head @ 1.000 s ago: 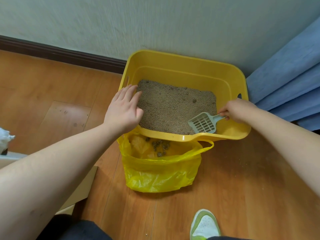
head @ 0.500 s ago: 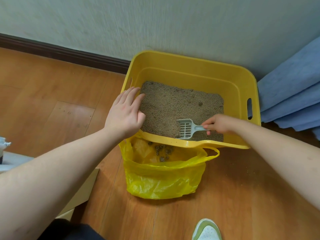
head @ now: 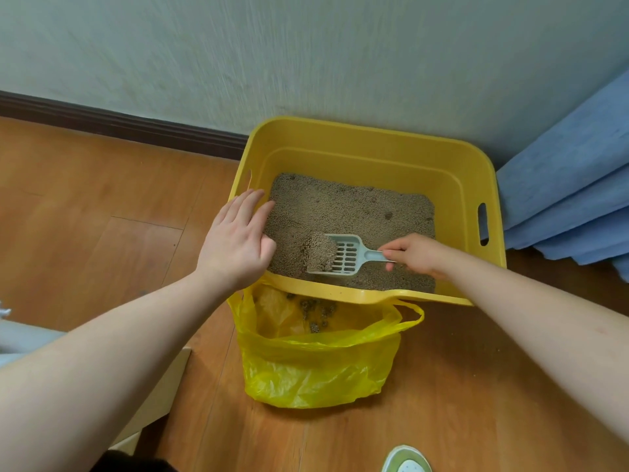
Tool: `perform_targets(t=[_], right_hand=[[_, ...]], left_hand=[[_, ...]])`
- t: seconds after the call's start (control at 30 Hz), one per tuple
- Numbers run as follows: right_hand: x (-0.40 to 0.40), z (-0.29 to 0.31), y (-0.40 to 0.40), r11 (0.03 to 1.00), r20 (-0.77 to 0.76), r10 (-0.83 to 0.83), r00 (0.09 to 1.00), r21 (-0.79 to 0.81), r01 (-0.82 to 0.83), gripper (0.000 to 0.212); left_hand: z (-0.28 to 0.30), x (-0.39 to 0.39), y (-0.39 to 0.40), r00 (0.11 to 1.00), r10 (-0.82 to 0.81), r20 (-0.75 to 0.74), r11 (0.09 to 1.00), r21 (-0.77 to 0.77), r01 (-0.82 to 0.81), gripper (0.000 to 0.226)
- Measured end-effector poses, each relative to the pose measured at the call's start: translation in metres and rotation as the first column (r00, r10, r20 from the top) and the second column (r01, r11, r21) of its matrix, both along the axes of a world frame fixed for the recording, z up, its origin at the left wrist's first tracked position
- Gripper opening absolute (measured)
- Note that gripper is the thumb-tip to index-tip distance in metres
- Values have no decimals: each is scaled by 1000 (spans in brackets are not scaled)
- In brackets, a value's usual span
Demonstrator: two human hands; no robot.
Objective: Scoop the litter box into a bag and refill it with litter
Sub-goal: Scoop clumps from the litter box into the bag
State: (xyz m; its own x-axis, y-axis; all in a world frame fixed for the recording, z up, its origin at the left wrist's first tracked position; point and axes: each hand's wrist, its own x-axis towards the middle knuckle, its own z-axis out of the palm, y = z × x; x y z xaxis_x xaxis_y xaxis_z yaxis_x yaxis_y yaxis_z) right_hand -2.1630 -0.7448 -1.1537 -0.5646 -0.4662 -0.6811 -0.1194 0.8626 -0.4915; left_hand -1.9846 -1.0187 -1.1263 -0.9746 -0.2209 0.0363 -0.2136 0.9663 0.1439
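Note:
A yellow litter box stands on the wood floor against the wall, with brown litter spread over its bottom. My left hand rests flat on the box's near left corner, fingers straight. My right hand pinches the handle of a pale grey slotted scoop, which lies low over the litter with a heap of granules on its left end. In front of the box sits an open yellow plastic bag with dark clumps at its bottom.
Blue cloth hangs at the right beside the box. A dark baseboard runs along the wall. A pale flat board lies under my left forearm. A green and white shoe shows at the bottom edge.
My right hand has swept the scoop leftward through the litter from the box's right side; a heap of granules now sits on it. My left hand has stayed on the rim.

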Motion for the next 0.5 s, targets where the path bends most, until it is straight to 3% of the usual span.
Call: perform_targets(t=[0.3,0.5], right_hand=[[-8,20,37,928,25,-358,933,-99,359,28],[1,29,47,890,-62,-453,889,-86,448,31]], left_hand=[[1,2,1,1000,-10,-5,1000,0,10,63],[3,1,2,1000,-15,-5,1000,10,15,63]])
